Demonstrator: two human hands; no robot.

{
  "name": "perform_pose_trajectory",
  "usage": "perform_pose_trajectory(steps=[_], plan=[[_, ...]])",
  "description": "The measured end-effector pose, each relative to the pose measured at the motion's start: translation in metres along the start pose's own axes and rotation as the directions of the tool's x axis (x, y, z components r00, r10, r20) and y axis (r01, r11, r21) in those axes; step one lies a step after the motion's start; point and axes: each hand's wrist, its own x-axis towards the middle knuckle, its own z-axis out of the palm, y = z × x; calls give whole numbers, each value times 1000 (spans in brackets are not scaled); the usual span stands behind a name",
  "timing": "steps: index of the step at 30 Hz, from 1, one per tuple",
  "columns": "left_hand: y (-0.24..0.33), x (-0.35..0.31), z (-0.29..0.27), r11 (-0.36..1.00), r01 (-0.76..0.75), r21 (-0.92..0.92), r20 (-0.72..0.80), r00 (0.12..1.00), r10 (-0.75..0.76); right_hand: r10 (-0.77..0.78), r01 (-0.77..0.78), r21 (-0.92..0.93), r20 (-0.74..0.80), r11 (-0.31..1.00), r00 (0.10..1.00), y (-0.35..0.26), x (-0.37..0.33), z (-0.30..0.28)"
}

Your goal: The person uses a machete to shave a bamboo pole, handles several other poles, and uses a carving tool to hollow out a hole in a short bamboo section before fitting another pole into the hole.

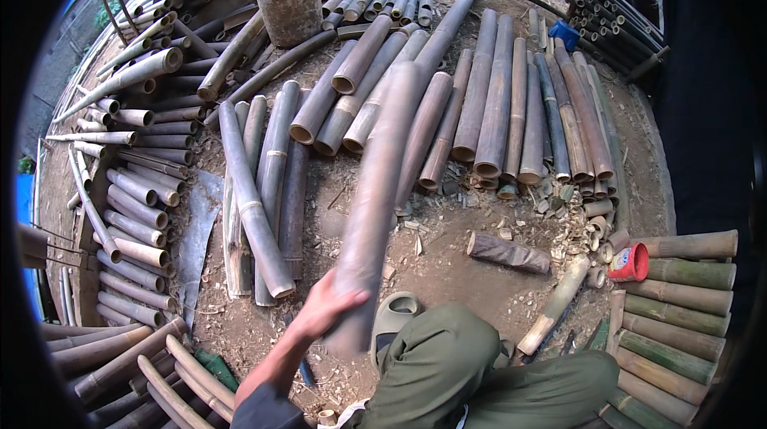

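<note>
Head view: bamboo tube [379, 181] in left hand [326, 303], work looks partway

Biggest first: wide row of tubes [495, 109] fanned across the ground ahead. Stack at left [136, 229], many ends facing inward. Greenish tubes [679, 299] side by side, lower right. Bamboo tube in hand: motion-blurred, tilted, left of the knee [443, 345]; can't tell if its far end touches the row. Left hand: fingers wrapped round it near the lower end; right hand not visible. Red container [631, 263] beside the greenish tubes; pale chips [569, 239] scattered nearby. Judgement: plenty already laid out or stacked; held one not yet set down.
</note>
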Motion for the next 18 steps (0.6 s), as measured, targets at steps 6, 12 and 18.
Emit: perform_pose_trajectory(steps=[6, 12, 18], plan=[[12, 226, 69, 868, -34, 495, -112, 989, 102, -2, 2, 29, 16, 1000, 1000, -9, 28, 11], [11, 336, 73, 718, -260, 646, -480, 592, 647, 5, -7, 48, 38, 999, 999, -11, 57, 14], [-40, 297, 20, 522, 210, 827, -348, 920, 182, -24, 18, 79, 71, 997, 997, 16, 84, -3]])
